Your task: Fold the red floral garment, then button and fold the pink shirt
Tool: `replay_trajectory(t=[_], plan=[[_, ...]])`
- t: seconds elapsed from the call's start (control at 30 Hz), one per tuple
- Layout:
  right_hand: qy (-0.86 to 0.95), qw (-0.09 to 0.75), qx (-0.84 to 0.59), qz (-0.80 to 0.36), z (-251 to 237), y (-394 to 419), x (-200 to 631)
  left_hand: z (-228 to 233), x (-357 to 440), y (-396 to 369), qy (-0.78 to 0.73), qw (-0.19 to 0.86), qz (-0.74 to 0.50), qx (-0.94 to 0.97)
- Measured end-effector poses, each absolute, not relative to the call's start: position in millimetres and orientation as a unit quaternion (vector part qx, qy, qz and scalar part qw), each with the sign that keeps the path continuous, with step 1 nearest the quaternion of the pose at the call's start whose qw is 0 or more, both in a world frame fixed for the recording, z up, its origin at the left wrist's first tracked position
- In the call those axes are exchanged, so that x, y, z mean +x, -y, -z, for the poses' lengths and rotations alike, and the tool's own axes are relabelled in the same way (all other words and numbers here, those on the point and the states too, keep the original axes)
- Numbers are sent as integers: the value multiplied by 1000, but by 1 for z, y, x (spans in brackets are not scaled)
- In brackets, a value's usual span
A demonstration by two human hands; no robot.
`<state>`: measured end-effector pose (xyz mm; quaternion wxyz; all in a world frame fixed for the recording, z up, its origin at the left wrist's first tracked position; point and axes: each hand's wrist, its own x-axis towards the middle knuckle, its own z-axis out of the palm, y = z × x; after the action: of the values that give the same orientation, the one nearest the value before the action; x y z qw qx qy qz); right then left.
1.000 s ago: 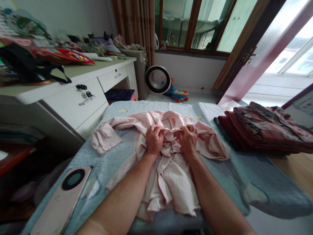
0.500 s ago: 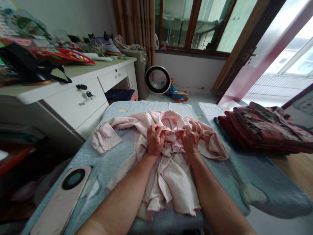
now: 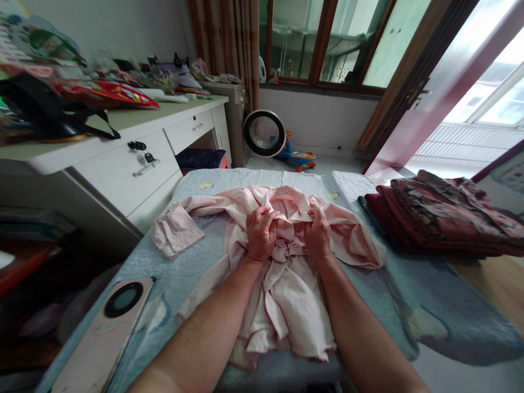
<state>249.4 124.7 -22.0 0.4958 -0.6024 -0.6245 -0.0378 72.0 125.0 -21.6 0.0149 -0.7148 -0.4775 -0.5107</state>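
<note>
A pale pink button-up shirt lies spread on a light blue cloth, its collar away from me and its sleeves out to both sides. My left hand pinches the left collar edge between thumb and fingers. On the other side, my right hand grips the right collar edge, fingers curled. Between the hands the collar gapes, showing the inside of the neck. Below them the front placket is bunched, and a few buttons show. The left cuff lies flat at the far left.
To the right is a stack of folded dark red patterned clothes. A pink phone-like device with a round black panel rests at the near left. A white desk piled with items stands left. Beyond are an open round appliance door and a blue ride-on toy.
My right hand's fingers have drawn in from a more spread pose and closed more on the collar edge. My left hand has barely moved.
</note>
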Motion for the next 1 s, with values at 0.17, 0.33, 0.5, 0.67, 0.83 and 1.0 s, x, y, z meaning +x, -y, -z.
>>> replay_trajectory(t=[0.17, 0.33, 0.5, 0.67, 0.83, 1.0], plan=[[639, 535, -551, 52, 15, -121, 244, 23, 72, -126, 473, 21, 517, -713], [649, 522, -553, 34, 22, -124, 244, 24, 72, -126, 452, 24, 521, -724], [661, 523, -538, 17, 21, -123, 244, 22, 73, -126, 434, 15, 514, -740], [685, 503, -527, -8, 16, -120, 241, 22, 73, -125, 434, 9, 498, -751], [702, 494, -513, -18, 19, -122, 240, 23, 73, -126, 442, 5, 476, -760], [694, 495, -522, -22, 22, -124, 240, 25, 74, -127, 443, -3, 472, -762]])
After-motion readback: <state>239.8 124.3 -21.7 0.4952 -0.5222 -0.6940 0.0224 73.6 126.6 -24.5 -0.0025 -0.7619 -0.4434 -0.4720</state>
